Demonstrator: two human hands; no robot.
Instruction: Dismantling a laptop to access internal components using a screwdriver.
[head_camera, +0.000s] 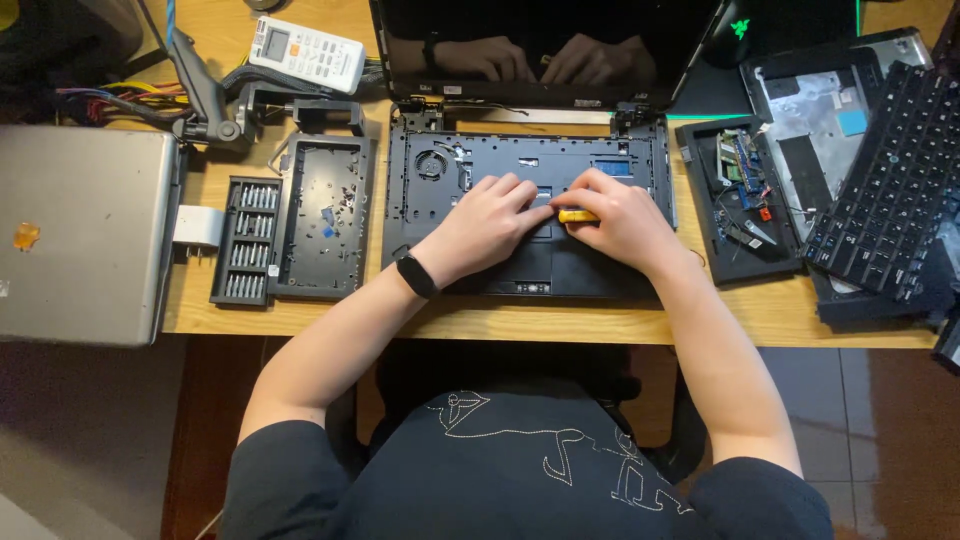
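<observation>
An opened black laptop base (450, 170) with its keyboard removed lies on the wooden desk (560, 320), its dark screen (540, 40) tilted up behind. My right hand (625, 220) is closed around a small yellow-handled screwdriver (577, 215), held over the middle of the base. My left hand (490, 220), a black band on its wrist, rests beside it with fingertips touching the base near the screwdriver's tip.
A black bit set (245, 240) and a black tray with loose screws (325, 215) lie to the left. A silver closed laptop (85, 235) sits far left. A detached keyboard (890, 190), circuit parts (745, 195) and a white remote (305, 52) surround the work.
</observation>
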